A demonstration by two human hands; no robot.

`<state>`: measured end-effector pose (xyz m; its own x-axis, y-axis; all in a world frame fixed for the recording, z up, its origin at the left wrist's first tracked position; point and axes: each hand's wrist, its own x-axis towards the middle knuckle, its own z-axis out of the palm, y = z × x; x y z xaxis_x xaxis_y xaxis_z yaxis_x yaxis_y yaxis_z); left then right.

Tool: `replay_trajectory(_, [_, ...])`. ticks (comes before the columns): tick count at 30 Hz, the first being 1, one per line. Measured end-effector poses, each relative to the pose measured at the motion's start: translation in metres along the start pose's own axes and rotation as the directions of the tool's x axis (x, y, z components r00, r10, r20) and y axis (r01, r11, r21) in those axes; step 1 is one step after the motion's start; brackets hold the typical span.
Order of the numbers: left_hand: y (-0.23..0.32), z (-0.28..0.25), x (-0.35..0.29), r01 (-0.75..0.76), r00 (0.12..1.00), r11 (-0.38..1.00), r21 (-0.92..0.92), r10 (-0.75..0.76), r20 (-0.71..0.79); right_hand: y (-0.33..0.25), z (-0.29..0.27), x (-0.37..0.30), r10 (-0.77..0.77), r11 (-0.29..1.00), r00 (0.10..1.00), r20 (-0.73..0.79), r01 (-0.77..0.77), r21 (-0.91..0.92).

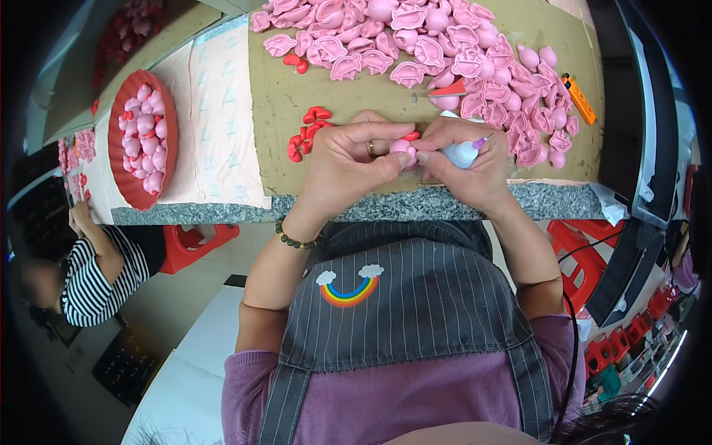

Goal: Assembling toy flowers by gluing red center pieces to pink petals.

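My left hand [340, 162] is closed, its thumb and fingers pinching a small rounded pink plastic piece [403, 151]. A small red piece [411, 136] sits against the top of it. My right hand [478, 172] is wrapped round a pale, translucent squeeze bottle [460, 154] with a purple nozzle [481, 142], which points away from the pink piece. The right thumb and index finger also touch the pink and red pieces. Fingers partly hide where the two pieces meet. Several loose curved red pieces [317, 114] lie beside my left hand.
A heap of pink moulded shells and round pieces [429, 52] covers the board's far side. Near it lie a red-and-white wedge [447, 90] and an orange tool [578, 99]. Leftward stands a red fluted dish [173, 141] of pink-and-red pieces. A co-worker in a striped top [101, 278] sits farther left.
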<state>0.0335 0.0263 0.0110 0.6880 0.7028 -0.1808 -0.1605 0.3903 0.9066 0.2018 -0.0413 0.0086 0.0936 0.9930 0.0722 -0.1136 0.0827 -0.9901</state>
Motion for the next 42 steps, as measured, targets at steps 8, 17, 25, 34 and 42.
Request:
replay_trajectory(8, [0.003,0.001,0.000,0.029,1.000,0.999,0.031,-0.029,0.002,0.000,0.000,0.002,-0.097,0.995,0.993,0.061,0.098,-0.015])
replay_trajectory(17, [0.000,-0.003,0.001,0.012,1.000,0.999,0.051,-0.013,0.015,-0.003,0.001,0.003,-0.062,0.997,0.996,0.064,0.065,-0.042])
replay_trajectory(25, [-0.001,-0.007,0.002,0.008,0.998,0.997,-0.079,-0.003,0.062,-0.002,0.002,0.003,-0.041,0.999,0.998,0.043,0.043,-0.032])
replay_trajectory(34, [-0.001,-0.008,0.002,0.015,0.997,0.998,-0.066,-0.010,0.077,-0.002,0.004,0.004,-0.038,0.999,0.999,0.037,0.038,-0.015])
replay_trajectory(42, [0.000,-0.008,0.002,0.022,0.998,0.999,-0.038,-0.019,0.067,-0.003,0.004,0.004,-0.052,0.997,0.998,0.032,0.053,-0.052])
